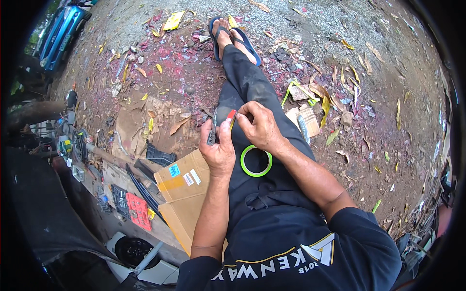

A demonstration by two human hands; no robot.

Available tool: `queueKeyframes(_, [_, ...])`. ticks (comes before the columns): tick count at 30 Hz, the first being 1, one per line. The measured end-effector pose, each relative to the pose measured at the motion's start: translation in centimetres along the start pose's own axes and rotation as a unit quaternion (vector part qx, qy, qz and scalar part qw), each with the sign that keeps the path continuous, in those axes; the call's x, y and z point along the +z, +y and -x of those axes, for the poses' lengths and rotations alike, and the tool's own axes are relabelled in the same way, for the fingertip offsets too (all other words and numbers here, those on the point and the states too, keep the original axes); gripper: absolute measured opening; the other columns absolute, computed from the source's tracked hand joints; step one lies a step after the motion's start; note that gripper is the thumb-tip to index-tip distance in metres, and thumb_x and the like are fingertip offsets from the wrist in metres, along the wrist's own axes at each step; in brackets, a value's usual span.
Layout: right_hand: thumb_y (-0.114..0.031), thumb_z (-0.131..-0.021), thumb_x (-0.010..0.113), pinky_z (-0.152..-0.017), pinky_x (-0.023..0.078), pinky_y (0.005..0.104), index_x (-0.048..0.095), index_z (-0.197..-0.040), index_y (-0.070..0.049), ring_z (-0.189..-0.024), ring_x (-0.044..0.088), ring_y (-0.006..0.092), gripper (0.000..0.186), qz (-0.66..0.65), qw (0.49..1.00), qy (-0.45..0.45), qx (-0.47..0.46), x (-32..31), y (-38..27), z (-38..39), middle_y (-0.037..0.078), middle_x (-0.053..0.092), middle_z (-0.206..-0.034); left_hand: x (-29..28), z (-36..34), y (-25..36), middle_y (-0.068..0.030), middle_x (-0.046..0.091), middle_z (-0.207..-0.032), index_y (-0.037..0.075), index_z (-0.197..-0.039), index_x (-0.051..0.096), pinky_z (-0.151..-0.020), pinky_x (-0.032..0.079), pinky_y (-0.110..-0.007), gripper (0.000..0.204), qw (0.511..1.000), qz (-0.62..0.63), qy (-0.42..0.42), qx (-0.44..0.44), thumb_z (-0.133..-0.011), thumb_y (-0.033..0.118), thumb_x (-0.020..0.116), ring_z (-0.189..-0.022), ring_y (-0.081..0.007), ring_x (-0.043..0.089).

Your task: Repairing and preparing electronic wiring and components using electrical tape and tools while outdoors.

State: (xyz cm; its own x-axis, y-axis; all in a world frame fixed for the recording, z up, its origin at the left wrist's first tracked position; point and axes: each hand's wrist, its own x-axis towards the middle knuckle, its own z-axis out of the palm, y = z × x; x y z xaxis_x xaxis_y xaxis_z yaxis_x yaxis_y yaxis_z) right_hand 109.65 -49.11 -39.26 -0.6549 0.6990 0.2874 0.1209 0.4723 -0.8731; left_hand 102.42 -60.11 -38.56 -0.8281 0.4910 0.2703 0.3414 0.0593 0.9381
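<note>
Above my lap, my left hand (pixel 216 148) is closed on a thin grey-and-dark piece (pixel 211 137) that stands up between thumb and fingers. A small red-and-yellow strip (pixel 231 116) sits just above my left thumb, where my right hand (pixel 259 126) pinches at it with curled fingers. I cannot make out whether the strip is fixed to another piece. A bright green-rimmed roll of tape (pixel 256 173) lies on my dark trousers below both hands.
Flattened cardboard (pixel 182 194) lies at my left, beside a red toolkit case (pixel 138 211), dark strips and a metal pipe. A blue vehicle (pixel 65 34) stands at upper left. Leaves and litter cover the dirt around my crossed feet (pixel 233 41).
</note>
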Motion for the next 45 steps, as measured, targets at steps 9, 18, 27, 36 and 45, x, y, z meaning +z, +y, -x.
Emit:
queueKeyframes(9, [-0.013, -0.090, 0.059, -0.055, 0.044, 0.0223, 0.057, -0.088, 0.001, -0.063, 0.054, 0.0062, 0.014, -0.261, 0.936, -0.151, 0.183, -0.1, -1.8, 2.7, 0.001, 0.057, -0.071, -1.6, -0.2, -2.4, 0.0002, 0.056, -0.080, 0.000, -0.100, 0.056, -0.061, 0.043, -0.023, 0.020, 0.979, 0.137, 0.027, -0.147, -0.092, 0.018, 0.057, -0.069, -0.0067, 0.050])
queueKeyframes(18, [-0.005, -0.080, 0.069, -0.064, 0.051, 0.0244, 0.059, -0.099, 0.002, -0.072, 0.062, 0.0103, 0.022, -0.147, 0.986, -0.030, 0.078, -0.2, -1.6, 0.8, 0.008, 0.061, -0.088, -0.7, 0.7, -1.7, 0.0001, 0.053, -0.076, -0.006, -0.106, 0.052, -0.061, 0.042, -0.024, 0.028, 0.994, 0.080, 0.024, -0.074, -0.091, 0.016, 0.059, -0.068, -0.0074, 0.047])
queueKeyframes(27, [0.000, -0.077, 0.063, -0.058, 0.049, 0.0310, 0.062, -0.089, 0.002, -0.068, 0.063, 0.0237, 0.012, -0.044, 0.994, 0.066, -0.081, 0.5, -0.8, 0.1, 0.013, 0.061, -0.078, 0.3, 0.5, -0.5, 0.0007, 0.052, -0.071, -0.004, -0.104, 0.053, -0.055, 0.039, -0.025, 0.024, 0.999, 0.024, 0.020, 0.021, -0.089, 0.013, 0.062, -0.061, -0.0073, 0.044])
queueKeyframes(36, [-0.005, -0.080, 0.057, -0.063, 0.048, 0.0427, 0.054, -0.084, 0.000, -0.071, 0.059, 0.0357, 0.007, 0.004, 1.000, 0.024, 0.005, 0.2, 0.6, -0.6, 0.017, 0.058, -0.077, 0.0, 0.5, -0.2, 0.0035, 0.047, -0.066, 0.003, -0.102, 0.052, -0.041, 0.033, -0.020, 0.018, 0.976, 0.173, 0.010, -0.130, -0.093, 0.018, 0.055, -0.048, -0.0029, 0.039])
queueKeyframes(45, [-0.009, -0.082, 0.056, -0.069, 0.048, 0.0416, 0.056, -0.085, 0.000, -0.076, 0.061, 0.0353, 0.010, 0.053, 0.994, 0.071, 0.066, -2.5, 3.8, -3.1, 0.018, 0.061, -0.079, -1.6, 0.2, 2.3, 0.0016, 0.047, -0.065, 0.002, -0.109, 0.050, -0.039, 0.034, -0.021, 0.022, 0.950, 0.268, 0.035, -0.156, -0.093, 0.016, 0.054, -0.046, -0.0039, 0.040])
